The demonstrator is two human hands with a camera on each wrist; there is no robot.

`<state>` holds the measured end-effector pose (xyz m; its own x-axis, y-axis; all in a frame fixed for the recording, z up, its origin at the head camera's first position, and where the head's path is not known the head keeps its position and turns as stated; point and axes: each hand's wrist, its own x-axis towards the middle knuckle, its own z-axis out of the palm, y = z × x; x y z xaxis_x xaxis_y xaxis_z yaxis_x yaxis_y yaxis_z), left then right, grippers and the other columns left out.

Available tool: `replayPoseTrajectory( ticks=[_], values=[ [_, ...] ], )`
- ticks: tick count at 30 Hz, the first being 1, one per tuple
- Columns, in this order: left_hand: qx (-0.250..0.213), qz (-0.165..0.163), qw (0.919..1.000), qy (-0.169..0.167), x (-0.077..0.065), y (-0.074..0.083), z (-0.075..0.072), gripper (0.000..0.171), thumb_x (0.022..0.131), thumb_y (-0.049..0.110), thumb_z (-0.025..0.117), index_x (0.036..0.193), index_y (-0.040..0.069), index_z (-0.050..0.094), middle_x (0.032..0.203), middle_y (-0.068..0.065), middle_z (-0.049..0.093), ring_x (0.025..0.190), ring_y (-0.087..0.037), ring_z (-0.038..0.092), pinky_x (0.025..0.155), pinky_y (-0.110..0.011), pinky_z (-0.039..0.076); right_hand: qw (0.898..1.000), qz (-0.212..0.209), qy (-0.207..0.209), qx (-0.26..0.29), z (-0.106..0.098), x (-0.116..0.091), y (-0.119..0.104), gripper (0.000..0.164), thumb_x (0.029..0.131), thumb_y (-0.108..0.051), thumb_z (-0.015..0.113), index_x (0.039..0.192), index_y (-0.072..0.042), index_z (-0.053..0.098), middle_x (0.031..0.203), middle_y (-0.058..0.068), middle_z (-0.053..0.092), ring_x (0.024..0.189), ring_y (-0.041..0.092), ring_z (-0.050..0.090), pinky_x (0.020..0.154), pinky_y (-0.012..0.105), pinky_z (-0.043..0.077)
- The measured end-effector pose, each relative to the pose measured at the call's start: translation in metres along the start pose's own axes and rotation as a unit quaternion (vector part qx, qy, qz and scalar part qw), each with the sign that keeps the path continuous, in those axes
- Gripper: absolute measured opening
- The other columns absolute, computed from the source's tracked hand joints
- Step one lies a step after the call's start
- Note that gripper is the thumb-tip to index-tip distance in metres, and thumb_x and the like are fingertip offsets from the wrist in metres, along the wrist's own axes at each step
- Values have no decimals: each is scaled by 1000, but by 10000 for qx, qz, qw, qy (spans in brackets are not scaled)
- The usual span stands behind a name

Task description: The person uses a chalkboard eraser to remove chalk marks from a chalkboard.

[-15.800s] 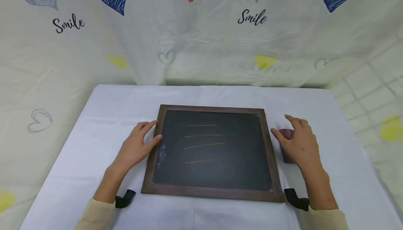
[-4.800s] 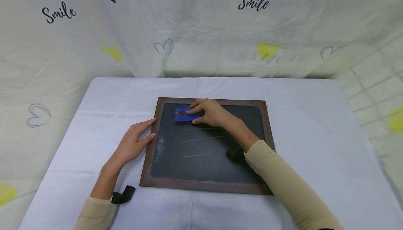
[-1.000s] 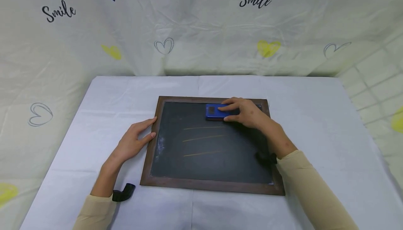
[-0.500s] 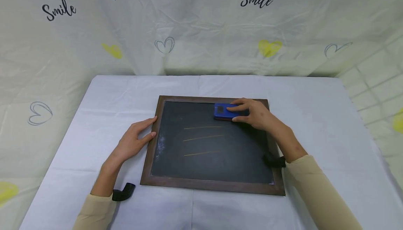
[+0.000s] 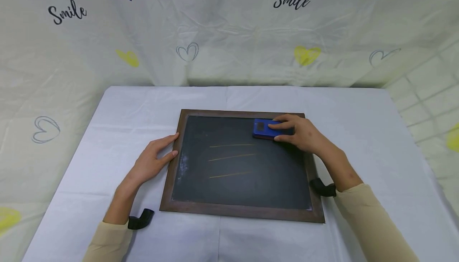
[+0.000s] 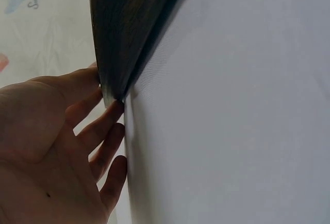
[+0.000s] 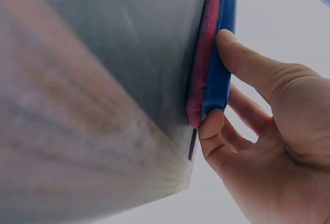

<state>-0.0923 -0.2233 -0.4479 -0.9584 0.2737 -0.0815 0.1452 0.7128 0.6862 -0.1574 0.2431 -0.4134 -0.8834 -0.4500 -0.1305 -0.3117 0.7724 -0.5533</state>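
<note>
Right hand (image 5: 305,133) pinches a blue-backed eraser (image 5: 263,131), its pad (image 7: 203,59) reddish and its dark label (image 5: 260,126) too small to read, at the upper right of a blackboard (image 5: 233,194) bearing three thin orange lines (image 5: 232,157). Left hand (image 5: 150,160), fingers extended, touches the brown frame's (image 5: 170,182) left side. "Smile" is printed twice on the heart-patterned backdrop (image 5: 244,67).

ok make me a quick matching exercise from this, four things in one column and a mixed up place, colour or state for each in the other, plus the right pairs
1. left hand
2. right hand
3. eraser
4. frame

A. gripping the eraser
B. brown, bordering the blackboard
C. blue top, reddish underside
D. touching the frame's left side

Pairs: 1-D, 2-A, 3-C, 4-B
</note>
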Motion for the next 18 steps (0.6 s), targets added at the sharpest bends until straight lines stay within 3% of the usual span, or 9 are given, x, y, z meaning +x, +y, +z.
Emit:
replayPoseTrajectory(
  ticks=[18],
  values=[
    [-125,49,9999,26,-2,1,-1,59,104,22,65,159,12,45,163,-19,45,153,-43,37,124,-65,30,9997,23,226,35,3,-7,4,46,94,-19,79,138,-17,69,154,13,55,147,43,43,113,63,45]
  ],
)
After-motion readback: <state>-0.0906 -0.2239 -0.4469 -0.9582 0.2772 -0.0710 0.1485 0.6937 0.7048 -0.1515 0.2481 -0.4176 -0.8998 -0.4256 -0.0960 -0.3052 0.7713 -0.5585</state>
